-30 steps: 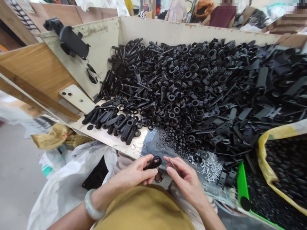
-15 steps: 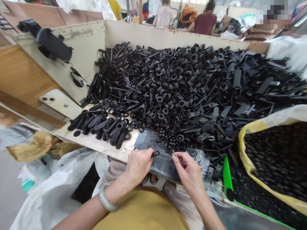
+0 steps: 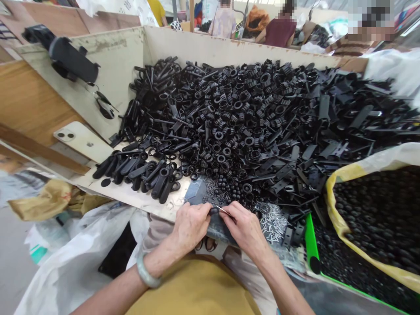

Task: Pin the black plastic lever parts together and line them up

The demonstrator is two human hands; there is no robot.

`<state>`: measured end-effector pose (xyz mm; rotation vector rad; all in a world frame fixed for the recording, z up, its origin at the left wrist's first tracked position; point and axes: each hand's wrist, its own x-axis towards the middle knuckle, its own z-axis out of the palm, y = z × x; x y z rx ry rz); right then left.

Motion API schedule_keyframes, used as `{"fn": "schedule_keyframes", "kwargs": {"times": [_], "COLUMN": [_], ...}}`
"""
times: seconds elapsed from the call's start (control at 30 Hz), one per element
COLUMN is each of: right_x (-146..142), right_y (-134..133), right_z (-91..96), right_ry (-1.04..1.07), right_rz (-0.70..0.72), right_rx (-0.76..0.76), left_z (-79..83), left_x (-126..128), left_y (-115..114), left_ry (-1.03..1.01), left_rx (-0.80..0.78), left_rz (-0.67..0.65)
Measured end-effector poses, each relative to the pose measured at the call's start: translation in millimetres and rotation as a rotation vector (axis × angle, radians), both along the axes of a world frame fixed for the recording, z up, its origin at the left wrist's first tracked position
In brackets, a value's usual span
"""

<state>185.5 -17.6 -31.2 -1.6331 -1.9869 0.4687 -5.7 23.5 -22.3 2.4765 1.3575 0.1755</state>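
Observation:
My left hand (image 3: pixel 193 223) is closed on a small black plastic part (image 3: pixel 214 211), most of it hidden by the fingers. Pinched in my right hand (image 3: pixel 244 225) is a thin metal pin (image 3: pixel 223 211), its tip at the black part; I cannot tell whether it is inserted. Both hands are over the dark mat (image 3: pixel 226 227) at the table's front edge. Small black balls (image 3: pixel 229 186) lie just beyond them. Right of my right hand is a heap of silvery metal pins (image 3: pixel 274 221).
A big pile of black plastic parts (image 3: pixel 229 118) fills the walled table. Assembled-looking black handles (image 3: pixel 160 181) lie at left, near a white phone (image 3: pixel 83 141). A yellow-rimmed sack (image 3: pixel 334 210) of black balls and a green-edged tray (image 3: pixel 311 245) stand right. People (image 3: pixel 280 30) sit beyond.
My right hand has moved left, bringing the metal pin up to the black part. My left hand has stayed nearly in place.

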Motion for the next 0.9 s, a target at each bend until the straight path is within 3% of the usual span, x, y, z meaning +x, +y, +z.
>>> {"fn": "schedule_keyframes", "kwargs": {"times": [0.1,0.23,0.57,0.77,0.9], "right_x": [8.1,15.5,-1.1,-15.6,-16.8], "right_y": [-9.7,-15.5,-8.2,3.7,5.0], "right_z": [3.0,3.1,0.4,-6.0,0.0], "right_ry": [0.145,0.156,0.042,-0.177,0.018], "right_rz": [-0.100,-0.200,-0.123,-0.074,-0.074], "right_rx": [0.004,0.030,0.028,0.095,0.077], "left_z": [-3.7,-8.9,-5.3,6.2,8.1], "left_x": [-2.3,-5.3,-14.9,-13.7,-14.3], "left_y": [0.8,1.3,-2.9,-1.7,-0.7], "left_ry": [-0.034,-0.091,-0.267,-0.382,-0.574], "left_rx": [0.010,0.046,-0.082,-0.240,-0.397], "left_rz": [-0.002,0.016,0.180,0.271,0.334]}}
